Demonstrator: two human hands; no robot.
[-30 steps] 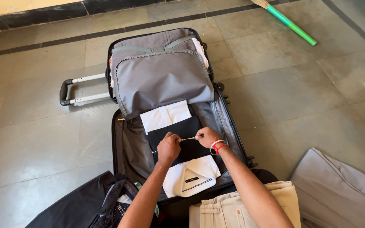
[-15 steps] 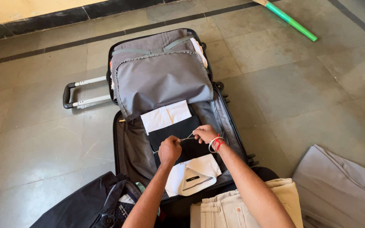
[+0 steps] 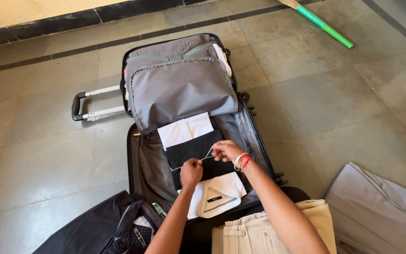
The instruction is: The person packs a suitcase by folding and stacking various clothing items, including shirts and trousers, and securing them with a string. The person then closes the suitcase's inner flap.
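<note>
White strap (image 3: 206,157) is pinched in the fingers of both the left hand (image 3: 191,171) and right hand (image 3: 226,150), stretched across folded clothes (image 3: 191,146) inside an open suitcase (image 3: 139,164).

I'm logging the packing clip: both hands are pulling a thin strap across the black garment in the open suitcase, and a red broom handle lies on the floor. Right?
Not quite. The head view shows the broom handle is green, not red. The rest stands: both hands, left and right, hold the strap over the black garment in the suitcase.

Head-worn view, steeply downward, fairly near the open suitcase (image 3: 146,160) on the floor (image 3: 38,155)
</note>
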